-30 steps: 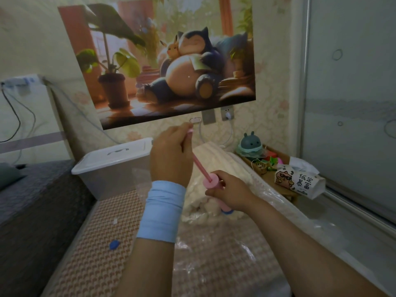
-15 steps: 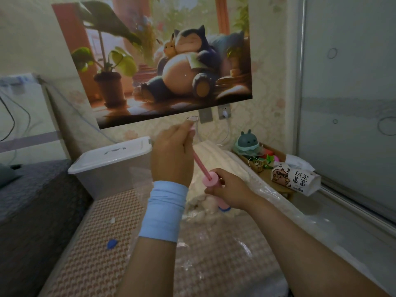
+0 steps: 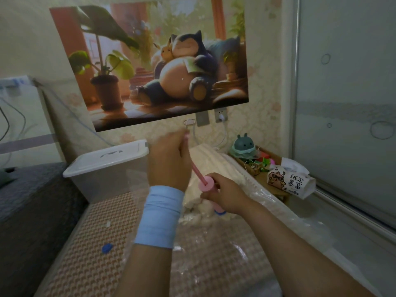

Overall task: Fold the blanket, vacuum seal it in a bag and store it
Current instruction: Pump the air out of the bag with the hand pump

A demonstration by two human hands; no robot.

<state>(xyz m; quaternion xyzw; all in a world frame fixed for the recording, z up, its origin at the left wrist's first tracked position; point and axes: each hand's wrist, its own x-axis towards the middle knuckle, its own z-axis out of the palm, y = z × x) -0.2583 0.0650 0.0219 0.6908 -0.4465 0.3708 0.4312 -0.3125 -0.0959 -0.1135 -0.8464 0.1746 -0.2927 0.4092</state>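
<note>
Air is being pumped out of the bag with a pink hand pump.

The pump (image 3: 209, 185) is stood up on the clear bag (image 3: 216, 251), most likely on its air hole, so that air can be pulled out. Its thick body is wrapped tight by the right hand (image 3: 225, 195) to keep it steady. The thin rod's top is shut inside the left hand (image 3: 169, 159), which is raised, with the rod drawn out. The folded cream blanket (image 3: 216, 166) is lying inside the bag on the bed (image 3: 85, 260). A lidded plastic box (image 3: 107, 168) is set close behind, likely for storing the bag later. A small blue cap (image 3: 107, 248) is left on the bed to the left. A tissue pack (image 3: 289, 181) and toys are kept well off to the right. Nothing is seen in the way.
</note>
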